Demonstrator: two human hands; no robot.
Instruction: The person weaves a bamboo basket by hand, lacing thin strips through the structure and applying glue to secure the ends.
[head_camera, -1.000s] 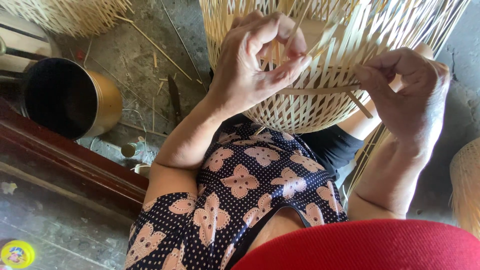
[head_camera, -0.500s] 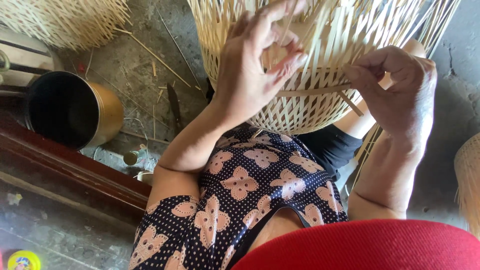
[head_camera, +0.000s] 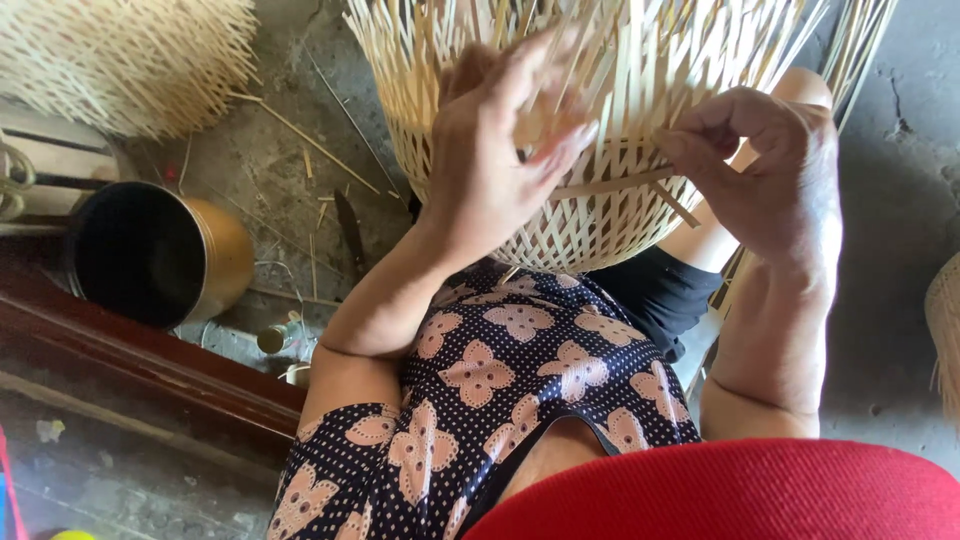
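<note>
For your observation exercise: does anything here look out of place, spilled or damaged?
Loose bamboo offcuts lie scattered on the floor left of the half-woven basket. A gold metal pot lies tipped on its side. The basket itself looks sound.
</note>
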